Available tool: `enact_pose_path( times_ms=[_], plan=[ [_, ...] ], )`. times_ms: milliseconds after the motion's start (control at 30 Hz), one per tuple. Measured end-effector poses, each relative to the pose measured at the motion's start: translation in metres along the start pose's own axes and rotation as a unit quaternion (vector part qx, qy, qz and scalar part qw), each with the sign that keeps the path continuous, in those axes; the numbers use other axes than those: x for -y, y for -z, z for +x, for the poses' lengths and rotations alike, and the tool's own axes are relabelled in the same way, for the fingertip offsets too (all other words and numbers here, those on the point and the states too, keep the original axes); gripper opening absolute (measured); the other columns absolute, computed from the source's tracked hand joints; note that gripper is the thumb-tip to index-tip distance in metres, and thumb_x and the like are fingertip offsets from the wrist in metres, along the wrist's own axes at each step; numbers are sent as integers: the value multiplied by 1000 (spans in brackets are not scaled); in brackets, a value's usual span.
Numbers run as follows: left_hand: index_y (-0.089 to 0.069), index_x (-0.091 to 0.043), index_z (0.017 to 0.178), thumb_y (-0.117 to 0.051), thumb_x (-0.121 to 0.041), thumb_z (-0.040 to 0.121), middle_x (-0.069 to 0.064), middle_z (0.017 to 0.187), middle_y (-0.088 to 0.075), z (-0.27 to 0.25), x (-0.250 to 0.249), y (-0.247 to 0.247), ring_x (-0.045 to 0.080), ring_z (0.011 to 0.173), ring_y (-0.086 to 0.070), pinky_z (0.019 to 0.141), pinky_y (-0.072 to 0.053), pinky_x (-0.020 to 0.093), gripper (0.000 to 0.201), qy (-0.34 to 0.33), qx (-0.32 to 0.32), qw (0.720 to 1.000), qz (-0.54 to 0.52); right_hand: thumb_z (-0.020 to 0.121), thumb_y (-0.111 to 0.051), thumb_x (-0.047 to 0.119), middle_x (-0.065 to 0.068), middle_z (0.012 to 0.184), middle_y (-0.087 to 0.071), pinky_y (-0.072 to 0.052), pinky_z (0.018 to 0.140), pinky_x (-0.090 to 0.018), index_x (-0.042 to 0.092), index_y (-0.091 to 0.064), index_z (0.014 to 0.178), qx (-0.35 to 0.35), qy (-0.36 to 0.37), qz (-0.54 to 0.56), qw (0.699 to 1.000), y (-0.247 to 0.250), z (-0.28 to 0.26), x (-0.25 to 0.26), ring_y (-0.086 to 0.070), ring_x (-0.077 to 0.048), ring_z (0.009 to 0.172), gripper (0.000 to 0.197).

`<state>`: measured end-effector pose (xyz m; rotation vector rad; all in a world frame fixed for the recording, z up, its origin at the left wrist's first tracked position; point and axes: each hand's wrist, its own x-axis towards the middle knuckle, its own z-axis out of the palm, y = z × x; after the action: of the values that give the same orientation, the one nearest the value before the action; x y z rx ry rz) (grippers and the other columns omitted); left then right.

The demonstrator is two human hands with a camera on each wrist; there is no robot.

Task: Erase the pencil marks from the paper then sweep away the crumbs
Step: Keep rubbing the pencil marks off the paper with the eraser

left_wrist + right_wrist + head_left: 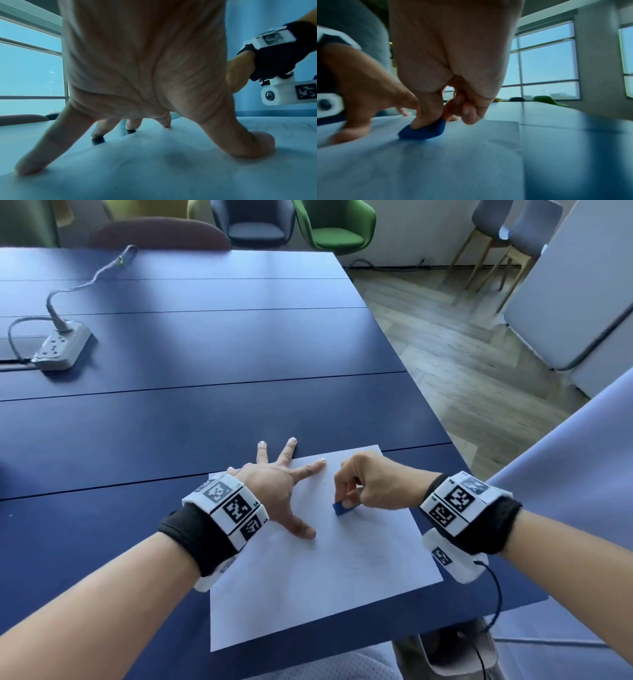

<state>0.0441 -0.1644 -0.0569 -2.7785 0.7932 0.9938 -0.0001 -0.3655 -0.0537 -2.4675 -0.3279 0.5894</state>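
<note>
A white sheet of paper (315,577) lies near the front right corner of the dark blue table (171,422). My left hand (274,491) is spread flat, its thumb and index finger pressing the sheet's left part while the other fingers reach onto the table. My right hand (363,484) pinches a small blue eraser (342,508) and holds it down on the paper's upper middle. In the right wrist view the eraser (423,131) sits under my thumb against the paper (436,169). A few dark crumbs (181,129) lie on the paper (154,169) beyond my left hand (145,81).
A grey power strip (61,347) with its cable lies at the table's far left. The table's right edge runs close beside the paper. Green and dark chairs (335,227) stand beyond the far edge, and a chair (445,655) sits below the front right corner.
</note>
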Motion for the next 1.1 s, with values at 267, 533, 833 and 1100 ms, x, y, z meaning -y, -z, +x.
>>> enact_pose_path(
  times_ms=[267, 533, 833, 1100],
  plan=[
    [4, -54, 149, -73, -78, 57, -4, 160, 24, -6, -9, 7, 35, 146, 0, 101, -34, 63, 123, -34, -34, 997, 67, 83, -68, 8, -3, 65, -68, -47, 61, -36, 15, -70, 88, -207, -47, 169, 962, 23, -27, -24, -54, -16, 58, 9],
    [9, -59, 146, -86, -58, 60, 3, 157, 33, 4, -29, 18, 42, 143, -8, 94, -49, 55, 128, -53, 5, 993, 103, 83, -69, 17, 8, 69, -62, -48, 63, -24, 28, -71, 91, -160, -60, 33, 985, -4, -25, -16, -54, -5, 58, 14],
    [16, -62, 141, -87, -57, 60, 0, 158, 31, 10, -29, 19, 50, 144, 13, 102, -41, 62, 132, -39, 35, 996, 78, 79, -73, 9, 6, 69, -64, -40, 57, -8, 22, -78, 88, -107, -47, 35, 993, -1, -15, -11, -55, -2, 58, 17],
    [20, -63, 139, -86, -59, 59, 2, 158, 31, 13, -28, 18, 52, 143, 12, 102, -40, 62, 133, -40, 40, 995, 86, 76, -73, 8, 0, 69, -69, -50, 59, -19, 21, -78, 82, -137, -63, 58, 987, -1, -11, -13, -58, -6, 58, 16]
  ],
)
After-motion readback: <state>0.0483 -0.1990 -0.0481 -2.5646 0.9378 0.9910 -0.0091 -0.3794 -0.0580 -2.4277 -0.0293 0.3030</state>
